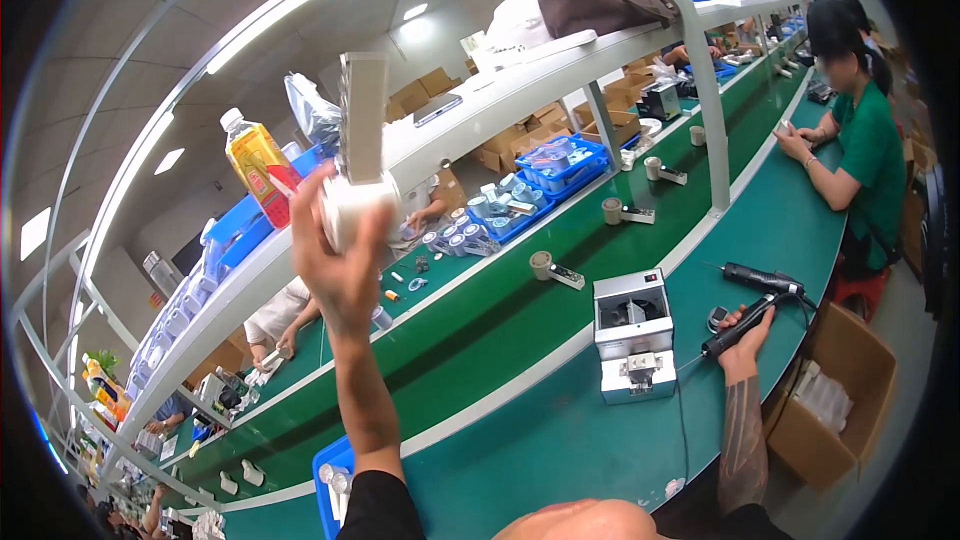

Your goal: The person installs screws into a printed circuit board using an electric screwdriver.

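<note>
Down my head feed, a white-and-black screw feeder (634, 338) stands on the green bench (520, 450) near its far edge, between my hands. Past that edge, the green conveyor belt (480, 332) carries grey cylinders (541, 265), each beside a flat panel. A white shelf post (702, 90) cuts across my view there. A second black electric driver (758, 278) lies by the bench's right edge, and an open cardboard carton (815, 448) sits just outside it. Near the left end I get a blue tray (322, 462) of white parts, and along the right side a co-worker in a green shirt (872, 155). My left hand (345, 265) is raised well above the bench, fingers curled around a blurred white cylindrical part with a long panel (362, 120) standing up from it, hiding some shelf. My right hand (743, 340) is closed around a black electric screwdriver (728, 336) over the right edge, its bit aimed toward the feeder.
</note>
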